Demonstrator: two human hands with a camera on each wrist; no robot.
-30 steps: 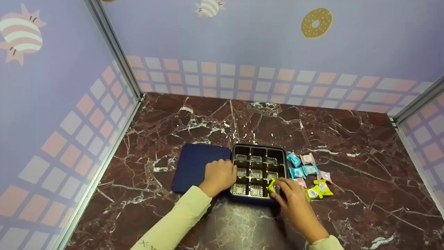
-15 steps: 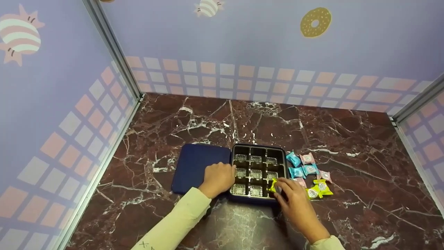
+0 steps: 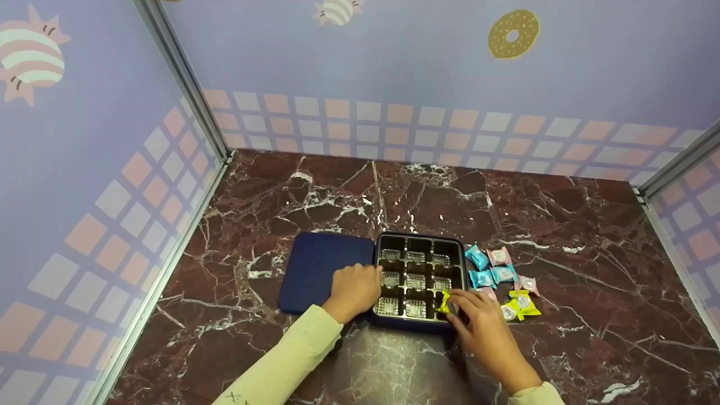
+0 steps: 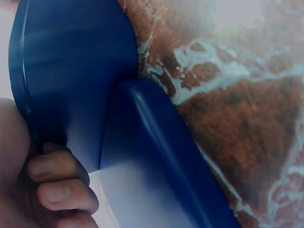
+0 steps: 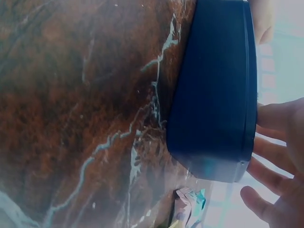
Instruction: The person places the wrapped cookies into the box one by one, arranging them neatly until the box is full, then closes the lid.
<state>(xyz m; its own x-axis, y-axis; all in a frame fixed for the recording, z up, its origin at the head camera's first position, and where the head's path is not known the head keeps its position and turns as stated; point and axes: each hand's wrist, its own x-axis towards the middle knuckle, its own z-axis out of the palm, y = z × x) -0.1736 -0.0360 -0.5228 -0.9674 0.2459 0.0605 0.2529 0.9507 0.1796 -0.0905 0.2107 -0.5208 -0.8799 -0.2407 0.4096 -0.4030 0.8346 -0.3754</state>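
A dark blue tin box (image 3: 406, 323) lies open on the marbled table, fitted with a black tray (image 3: 417, 264) of several square compartments. At its left rim my left hand (image 3: 355, 289) grips the wall with curled fingers; the left wrist view shows the fingers (image 4: 66, 192) against the outer side. Over the front right compartment, my right hand (image 3: 481, 320) pinches a yellow wrapped candy (image 3: 443, 302) with thumb and fingers. Part of that candy is hidden by the fingers. In the right wrist view, the fingers (image 5: 275, 154) reach over the box's rim.
Right of the box lie several wrapped candies: blue (image 3: 503, 274), pink (image 3: 498, 256) and yellow (image 3: 523, 304). The blue lid (image 3: 320, 264) lies flat at the box's left, partly under the left forearm. Patterned walls (image 3: 394, 129) enclose the table at the back and sides.
The right hand has shifted slightly to the right with the yellow candy over the same compartment. The left hand stays almost still at the box's rim.
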